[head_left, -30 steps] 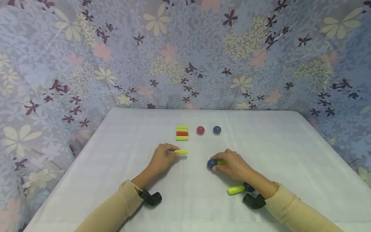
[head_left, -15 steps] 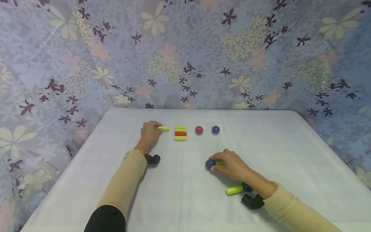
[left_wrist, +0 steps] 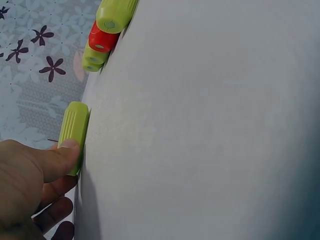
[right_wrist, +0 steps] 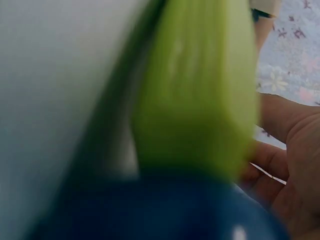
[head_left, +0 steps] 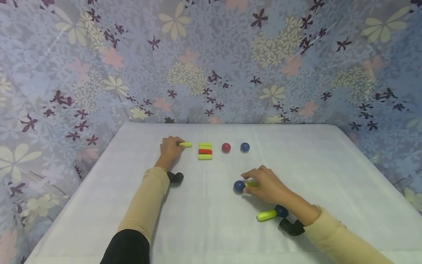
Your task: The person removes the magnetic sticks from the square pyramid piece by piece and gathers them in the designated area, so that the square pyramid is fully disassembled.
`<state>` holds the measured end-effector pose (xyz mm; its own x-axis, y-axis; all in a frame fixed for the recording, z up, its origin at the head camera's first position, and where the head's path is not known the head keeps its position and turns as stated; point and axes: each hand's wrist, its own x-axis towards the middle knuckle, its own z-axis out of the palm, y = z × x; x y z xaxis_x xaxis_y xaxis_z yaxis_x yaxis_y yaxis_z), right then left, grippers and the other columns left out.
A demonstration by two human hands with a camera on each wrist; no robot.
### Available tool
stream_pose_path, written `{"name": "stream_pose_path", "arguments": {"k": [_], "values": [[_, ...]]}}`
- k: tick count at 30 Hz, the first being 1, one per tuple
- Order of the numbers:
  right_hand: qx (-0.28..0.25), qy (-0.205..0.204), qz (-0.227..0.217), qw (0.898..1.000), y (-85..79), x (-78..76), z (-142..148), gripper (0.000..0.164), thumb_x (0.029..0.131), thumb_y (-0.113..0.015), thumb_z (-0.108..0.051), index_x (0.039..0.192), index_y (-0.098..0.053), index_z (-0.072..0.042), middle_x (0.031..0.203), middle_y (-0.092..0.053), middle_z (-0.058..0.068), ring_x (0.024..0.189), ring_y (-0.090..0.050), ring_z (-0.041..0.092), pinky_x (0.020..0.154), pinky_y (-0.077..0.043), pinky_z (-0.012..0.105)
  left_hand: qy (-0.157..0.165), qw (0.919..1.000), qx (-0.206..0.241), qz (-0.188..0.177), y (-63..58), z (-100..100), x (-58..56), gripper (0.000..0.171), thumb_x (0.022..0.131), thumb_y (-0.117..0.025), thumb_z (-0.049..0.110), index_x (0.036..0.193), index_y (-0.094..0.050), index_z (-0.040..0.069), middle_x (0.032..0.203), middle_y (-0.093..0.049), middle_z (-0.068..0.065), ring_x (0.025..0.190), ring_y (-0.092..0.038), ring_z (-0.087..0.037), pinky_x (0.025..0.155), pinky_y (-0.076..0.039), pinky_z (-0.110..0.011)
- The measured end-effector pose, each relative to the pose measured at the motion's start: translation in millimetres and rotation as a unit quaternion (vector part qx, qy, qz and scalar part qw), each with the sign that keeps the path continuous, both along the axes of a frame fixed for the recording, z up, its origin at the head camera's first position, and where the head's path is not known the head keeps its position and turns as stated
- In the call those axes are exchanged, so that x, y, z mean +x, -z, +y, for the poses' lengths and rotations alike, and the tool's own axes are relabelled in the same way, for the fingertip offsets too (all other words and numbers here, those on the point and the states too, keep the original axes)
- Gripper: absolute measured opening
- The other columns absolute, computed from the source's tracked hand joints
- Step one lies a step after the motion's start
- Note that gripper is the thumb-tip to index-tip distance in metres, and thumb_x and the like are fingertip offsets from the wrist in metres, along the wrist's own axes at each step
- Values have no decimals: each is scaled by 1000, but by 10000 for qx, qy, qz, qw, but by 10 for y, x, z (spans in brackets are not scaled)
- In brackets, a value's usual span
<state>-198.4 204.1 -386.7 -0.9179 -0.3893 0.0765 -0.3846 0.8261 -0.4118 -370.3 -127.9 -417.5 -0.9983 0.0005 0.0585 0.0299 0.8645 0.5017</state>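
Note:
In the head view my left hand is at the back left and pinches a lime-green grooved handle. The left wrist view shows the thumb on that handle, low at the table surface. My right hand hovers around a blue ball with a lime-green handle attached or touching; its forefinger stands off the ball, the thumb close to it. Nearer lies a second lime-green handle with a blue ball at its end, which fills the right wrist view, blurred.
Right of my left hand lies a row of lime-green handles with one red handle among them. Further right sit a red ball and a blue ball. A flowered cloth rises behind the white table.
My left hand has carried its green handle from mid-table to the back left, beside the row. My right hand has loosened, its forefinger lifting off the blue ball.

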Motion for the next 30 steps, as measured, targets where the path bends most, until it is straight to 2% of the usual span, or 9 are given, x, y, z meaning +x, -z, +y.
{"name": "stream_pose_path", "arguments": {"k": [7,14,19,22,24,27,30], "values": [[28,153,-149,9998,10,-19,250,35,78,-75,-24,112,-68,-15,87,-63,-7,82,-41,13,69,-32,26,-10,10000,36,-47,-7,-17,13,29,89,-62,25,116,-66,16,110,-59,-11,109,-44,-29,98,-33,-48],[-12,174,-175,9997,84,-54,331,24,80,-73,-17,104,-72,-16,87,-65,-9,80,-43,11,67,-36,22,0,9999,107,-111,-24,-39,35,30,89,-62,27,118,-65,17,113,-59,-11,112,-44,-31,100,-32,-49],[-179,169,-319,9992,83,-53,282,21,81,-72,-17,102,-72,-17,87,-64,-8,80,-43,10,67,-38,21,-146,9993,281,222,-69,-77,134,41,87,-64,29,126,-59,17,116,-58,-13,115,-42,-33,97,-34,-50],[-209,171,-391,9989,79,-49,235,21,81,-72,-18,101,-72,-18,87,-63,-8,79,-43,10,67,-38,21,-232,9959,650,585,-98,-86,249,41,87,-63,28,126,-58,14,116,-57,-14,113,-42,-33,96,-33,-50],[-192,158,-371,9990,76,-48,210,21,81,-72,-19,101,-72,-18,86,-63,-9,79,-43,9,66,-38,20,-162,9925,943,763,-110,-65,362,37,89,-62,26,123,-59,13,113,-58,-14,112,-43,-32,96,-32,-50],[-185,135,-321,9992,77,-50,180,21,80,-72,-18,101,-72,-18,85,-62,-9,79,-43,10,66,-38,21,151,9876,1319,842,-106,22,588,30,90,-61,23,118,-63,12,108,-60,-12,109,-46,-29,96,-31,-50],[-210,90,-326,9992,79,-49,139,21,81,-72,-19,101,-72,-18,84,-62,-9,79,-43,10,67,-37,21,633,9832,1569,691,-70,169,878,27,89,-61,21,113,-65,11,105,-63,-9,106,-49,-27,95,-34,-46]]}}
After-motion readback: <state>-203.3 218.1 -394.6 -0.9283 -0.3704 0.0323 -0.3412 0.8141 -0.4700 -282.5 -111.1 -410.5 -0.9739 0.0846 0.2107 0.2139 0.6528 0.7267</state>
